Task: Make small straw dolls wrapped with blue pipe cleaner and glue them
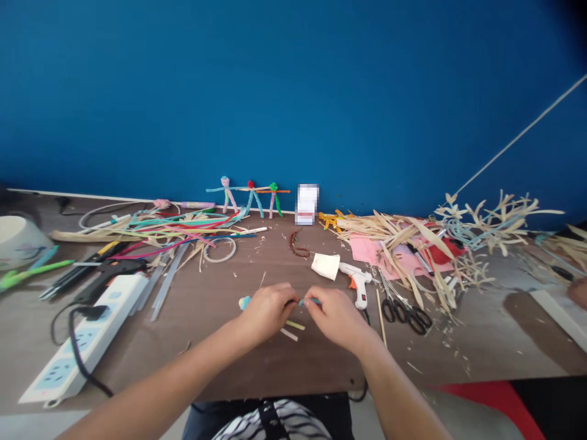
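My left hand (273, 308) and my right hand (331, 315) are close together above the middle of the table, fingers pinched. Between their fingertips runs a short blue strip (303, 302), held at both ends. A small blue and cream piece (244, 302) lies just left of my left hand. Under and between the hands are a yellowish strip (296, 325) and a pale strip (289, 334) on the tabletop. Right of my right hand lies a white glue gun (360, 286), near a white cup (326, 266) on its side.
Scissors (415, 318), pink sheets (367, 249) and dried strips (389, 226) lie right. Left are a power strip (87, 342), a black glue gun (112, 272) and colored stems (151, 232). Three stick figures (252, 198) lean on the wall; a person's hand (578, 292) shows far right.
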A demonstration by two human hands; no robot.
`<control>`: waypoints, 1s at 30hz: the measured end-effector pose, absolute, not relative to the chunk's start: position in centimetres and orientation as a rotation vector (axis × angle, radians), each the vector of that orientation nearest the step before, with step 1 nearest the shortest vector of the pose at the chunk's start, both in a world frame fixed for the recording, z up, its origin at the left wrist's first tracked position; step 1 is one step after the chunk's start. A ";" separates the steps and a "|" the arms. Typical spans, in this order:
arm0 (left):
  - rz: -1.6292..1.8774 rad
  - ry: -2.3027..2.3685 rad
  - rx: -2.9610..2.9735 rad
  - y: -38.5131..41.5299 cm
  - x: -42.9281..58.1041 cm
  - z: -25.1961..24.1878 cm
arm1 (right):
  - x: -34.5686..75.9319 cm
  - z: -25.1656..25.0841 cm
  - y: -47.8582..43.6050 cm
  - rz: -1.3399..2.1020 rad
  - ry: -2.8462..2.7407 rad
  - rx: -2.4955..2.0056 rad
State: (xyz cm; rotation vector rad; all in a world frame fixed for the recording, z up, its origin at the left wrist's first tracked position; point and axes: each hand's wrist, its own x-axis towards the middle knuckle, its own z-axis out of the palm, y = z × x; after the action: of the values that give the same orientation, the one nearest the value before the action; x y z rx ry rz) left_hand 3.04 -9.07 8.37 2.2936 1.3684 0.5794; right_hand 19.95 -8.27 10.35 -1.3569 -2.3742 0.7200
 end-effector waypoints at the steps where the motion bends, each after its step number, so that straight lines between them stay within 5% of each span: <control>1: 0.592 1.324 2.279 -9.1 3.0 8.6 | 20.2 10.3 -7.8 0.789 -2.317 -1.339; 9: 0.837 1.285 1.861 -9.2 3.2 8.7 | 20.3 7.1 -6.9 1.438 -1.904 -1.257; 17: 0.884 1.325 1.775 -8.9 3.3 7.7 | 19.3 6.1 -8.1 1.206 -1.953 -1.237; 30: 0.901 1.346 1.756 -8.4 3.6 6.5 | 18.5 5.5 -7.7 1.462 -1.605 -1.218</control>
State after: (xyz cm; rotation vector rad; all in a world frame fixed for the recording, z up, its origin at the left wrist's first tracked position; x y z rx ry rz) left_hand 3.59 -8.42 6.52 1.7559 1.3464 0.9009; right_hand 18.50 -7.70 5.51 -1.2183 -1.6052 1.4623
